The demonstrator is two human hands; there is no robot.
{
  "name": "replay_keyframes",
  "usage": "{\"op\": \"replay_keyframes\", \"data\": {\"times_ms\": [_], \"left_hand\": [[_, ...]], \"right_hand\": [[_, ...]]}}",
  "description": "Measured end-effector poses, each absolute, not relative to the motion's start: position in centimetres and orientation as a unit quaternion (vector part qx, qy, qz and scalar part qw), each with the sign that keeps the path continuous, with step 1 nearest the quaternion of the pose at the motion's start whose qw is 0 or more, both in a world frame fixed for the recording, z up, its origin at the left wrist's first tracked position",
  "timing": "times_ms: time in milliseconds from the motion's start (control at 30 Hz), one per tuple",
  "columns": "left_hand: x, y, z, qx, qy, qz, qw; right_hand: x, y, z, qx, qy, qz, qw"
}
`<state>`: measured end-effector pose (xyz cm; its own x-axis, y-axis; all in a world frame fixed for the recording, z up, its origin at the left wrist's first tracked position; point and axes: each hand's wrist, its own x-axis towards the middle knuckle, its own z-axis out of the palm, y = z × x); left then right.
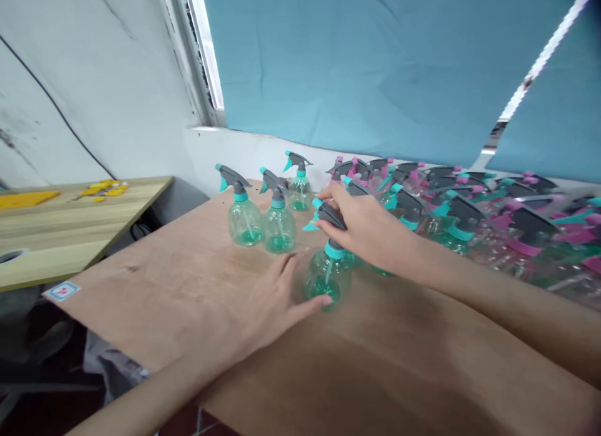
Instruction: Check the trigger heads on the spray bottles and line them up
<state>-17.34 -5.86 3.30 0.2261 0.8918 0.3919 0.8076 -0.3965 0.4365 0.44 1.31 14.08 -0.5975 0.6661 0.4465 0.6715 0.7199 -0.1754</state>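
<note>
Left hand (277, 298), right hand (359, 223), one held sprayer (331, 270), three sprayers (279, 226) leftward

On the desk (154, 273) before you, three bottles (279, 226) stand left of and behind the spray bottle (323, 282) under your right fingers (338, 197); a bottle cluster (462, 209) stands to the right, a curtain (338, 66) behind it.

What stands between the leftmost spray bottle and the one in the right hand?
In the head view, another spray bottle stands between the leftmost bottle and the held bottle; the left hand is also there, beside the held bottle.
</note>
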Motion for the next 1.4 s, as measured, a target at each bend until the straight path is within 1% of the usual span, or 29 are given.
{"op": "replay_keyframes", "data": {"times_ms": [33,100,233,300,400,533,600,800,867,1000,1100,1267,1400], "left_hand": [[-16.5,-6.2,3.3,0.784,0.537,0.294,0.107],[-14.8,-6.8,3.3,0.776,0.543,0.289,0.141],[-11.9,-7.6,3.9,0.783,0.536,0.277,0.154],[-10.6,-7.9,4.1,0.79,0.518,0.28,0.169],[-8.7,-8.0,4.0,0.797,0.498,0.283,0.189],[-6.1,-7.8,3.9,0.811,0.463,0.273,0.231],[-4.6,-7.6,3.9,0.814,0.445,0.272,0.256],[0.1,-6.4,3.6,0.827,0.417,0.239,0.292],[1.6,-5.8,3.3,0.835,0.391,0.243,0.302],[3.9,-4.5,2.5,0.838,0.345,0.278,0.319],[4.8,-3.6,2.1,0.836,0.335,0.286,0.326],[4.8,-2.9,1.7,0.849,0.338,0.276,0.299],[3.6,-2.4,1.2,0.881,0.339,0.223,0.242]], "right_hand": [[1.0,0.7,14.1,-0.379,-0.892,-0.001,0.244],[2.2,-0.5,14.2,-0.389,-0.89,0.008,0.238],[5.2,-2.5,14.2,-0.4,-0.886,0.034,0.233],[7.2,-3.1,13.9,-0.396,-0.879,0.092,0.251],[10.8,-3.6,12.8,-0.389,-0.852,0.21,0.28],[15.8,-3.5,10.2,-0.327,-0.841,0.295,0.314],[17.8,-3.5,9.1,-0.331,-0.824,0.324,0.326],[20.1,-4.5,8.5,-0.372,-0.788,0.311,0.38],[20.2,-4.7,8.8,-0.385,-0.767,0.338,0.387],[20.7,-4.3,8.9,-0.39,-0.697,0.408,0.443],[21.3,-3.5,8.4,-0.395,-0.673,0.419,0.465],[22.0,-2.6,7.6,-0.391,-0.681,0.411,0.462],[22.3,-2.4,7.3,-0.421,-0.691,0.362,0.463]]}}
